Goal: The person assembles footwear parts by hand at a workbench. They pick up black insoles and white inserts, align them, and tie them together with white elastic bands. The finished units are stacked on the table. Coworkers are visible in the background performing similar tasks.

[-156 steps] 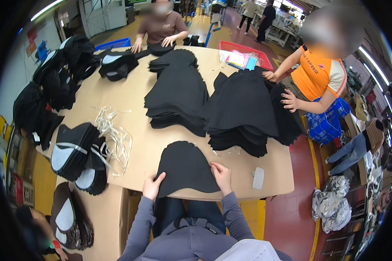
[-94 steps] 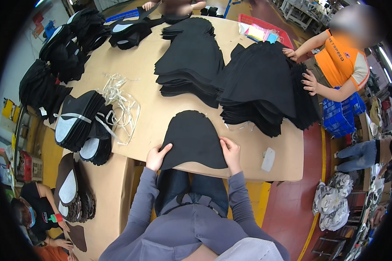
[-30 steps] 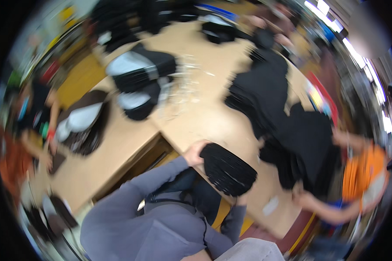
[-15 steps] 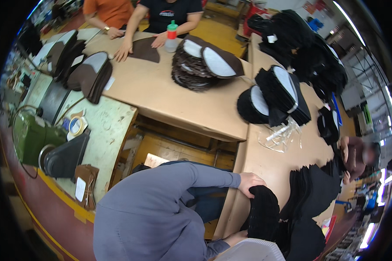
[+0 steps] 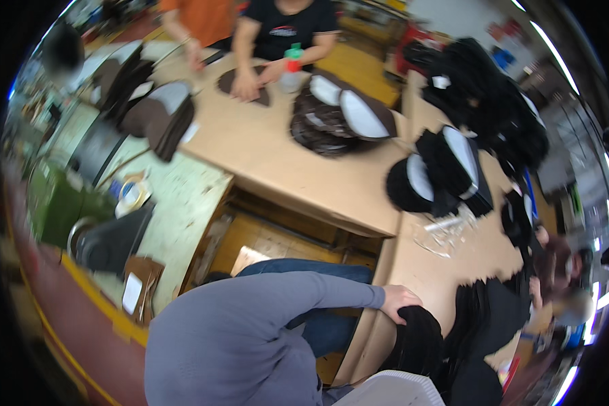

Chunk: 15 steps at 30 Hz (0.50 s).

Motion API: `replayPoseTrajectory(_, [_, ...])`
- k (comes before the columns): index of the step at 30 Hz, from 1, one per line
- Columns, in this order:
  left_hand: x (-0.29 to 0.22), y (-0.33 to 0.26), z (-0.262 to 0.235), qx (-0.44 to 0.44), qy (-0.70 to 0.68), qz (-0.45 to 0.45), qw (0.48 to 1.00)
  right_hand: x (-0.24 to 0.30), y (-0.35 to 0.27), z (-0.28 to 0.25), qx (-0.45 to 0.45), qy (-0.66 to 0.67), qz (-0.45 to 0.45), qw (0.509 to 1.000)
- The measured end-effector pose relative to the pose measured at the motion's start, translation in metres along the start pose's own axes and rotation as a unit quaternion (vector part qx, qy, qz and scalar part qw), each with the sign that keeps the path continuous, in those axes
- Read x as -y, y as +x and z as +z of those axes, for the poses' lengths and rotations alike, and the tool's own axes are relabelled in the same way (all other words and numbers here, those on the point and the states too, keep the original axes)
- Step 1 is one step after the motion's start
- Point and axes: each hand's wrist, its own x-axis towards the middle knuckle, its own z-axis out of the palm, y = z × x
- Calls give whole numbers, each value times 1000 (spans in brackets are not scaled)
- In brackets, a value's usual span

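L hand (image 5: 399, 301): fingers curled over top edge of black fabric piece (image 5: 419, 342), gripping it.
Piece: just below hand, at table (image 5: 446, 271) edge.
R hand: hidden, grip can't tell.

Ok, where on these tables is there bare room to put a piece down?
The widest bare patch is the tan tabletop between the brown pieces on the left and the round stack with white inserts. A smaller one lies beside the left hand, below the clear plastic strips. The right edge is crowded with black stacks.
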Motion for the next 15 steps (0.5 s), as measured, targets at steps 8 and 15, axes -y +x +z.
replayPoseTrajectory(8, [-4,7,-9,55,-16,-10,998,118,-48,-234,155,395,444,789])
replayPoseTrajectory(15, [-2,9,-20,97,-13,-15,995,116,-152,-92,-56,721,383,575])
